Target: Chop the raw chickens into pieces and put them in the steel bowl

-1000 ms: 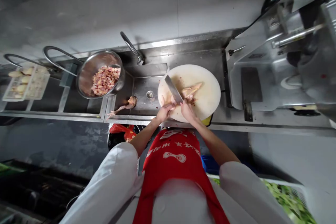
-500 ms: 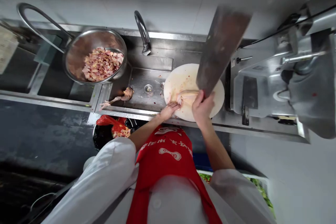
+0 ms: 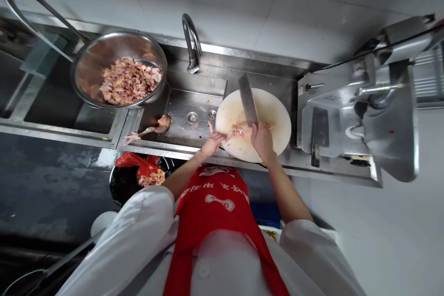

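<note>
My right hand (image 3: 262,141) is wrapped round the handle of a cleaver (image 3: 247,99), whose blade is down at the meat on a round white cutting board (image 3: 274,101). Pale raw poultry (image 3: 240,130) lies across the board, partly hidden by the blade and my fingers. At the board's left edge my left hand (image 3: 211,144) grips the end of the poultry, with a thin part sticking up beside the fingers. Another poultry leg with its foot (image 3: 160,125) rests at the left of the sink. Chopped meat (image 3: 130,82) fills part of a large steel bowl (image 3: 82,84).
A faucet (image 3: 190,41) rises behind the sink (image 3: 180,101). On the right stands a metal slicing machine (image 3: 367,101), with another cleaver (image 3: 319,129) on it. Below the counter edge are a black bin (image 3: 121,185) with a red bag (image 3: 133,160) and a blue container (image 3: 265,213).
The cleaver has come down from its raised position onto the meat. My left hand has moved slightly left, drawing the poultry's end toward the board's edge. The whole view has shifted a little.
</note>
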Available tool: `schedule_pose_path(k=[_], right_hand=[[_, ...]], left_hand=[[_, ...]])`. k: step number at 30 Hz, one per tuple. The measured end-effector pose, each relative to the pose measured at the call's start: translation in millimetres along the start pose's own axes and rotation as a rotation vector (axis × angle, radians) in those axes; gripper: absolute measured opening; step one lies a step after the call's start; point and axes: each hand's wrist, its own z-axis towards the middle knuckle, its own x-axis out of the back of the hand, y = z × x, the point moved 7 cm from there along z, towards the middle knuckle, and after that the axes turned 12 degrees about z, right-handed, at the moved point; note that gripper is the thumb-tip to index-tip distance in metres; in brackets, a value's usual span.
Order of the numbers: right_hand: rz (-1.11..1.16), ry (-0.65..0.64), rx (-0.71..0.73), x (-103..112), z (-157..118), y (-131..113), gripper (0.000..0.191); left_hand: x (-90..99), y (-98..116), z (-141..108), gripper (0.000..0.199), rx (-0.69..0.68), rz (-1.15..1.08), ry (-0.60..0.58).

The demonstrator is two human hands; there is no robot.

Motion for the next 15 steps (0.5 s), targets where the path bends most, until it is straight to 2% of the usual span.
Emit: schedule_pose_path(k=[2,3,5,7,9,13,15], right_hand=[[-0.003,0.08,0.016,0.6,-5.8,-16.0,0.047],[-0.008,0.072,0.004,-6.5,-8.3,-19.7,0.047],[-0.017,-0.028,-0.042,-30.3,-12.2,-16.7,0.042],[-0.003,-0.161,-0.08,-54.1,-17.3,-2.5,0.036],[0.017,-0.256,-0.104,-67.6,-25.4,19.5,0.033],[-0.008,-0.336,-0.178,-67.6,-48.4,69.4,0.033],[-0.029,-0.312,-0.206,-60.6,-55.1,85.9,0.034]], left_hand=[[-0.6,0.3,0.1,0.033,0.015,-0.02,0.005],[0.2,0.2,0.1,0.032,0.024,-0.035,0.003],[4.5,-1.5,-0.5,0.029,0.049,-0.084,-0.004],[12.4,-7.4,-1.9,0.025,0.11,-0.173,0.001],[23.0,-20.4,-3.1,0.023,0.252,-0.287,0.04],[43.5,-47.8,6.0,0.033,0.633,-0.551,0.27],[45.0,-47.7,25.3,0.035,0.71,-0.705,0.374]])
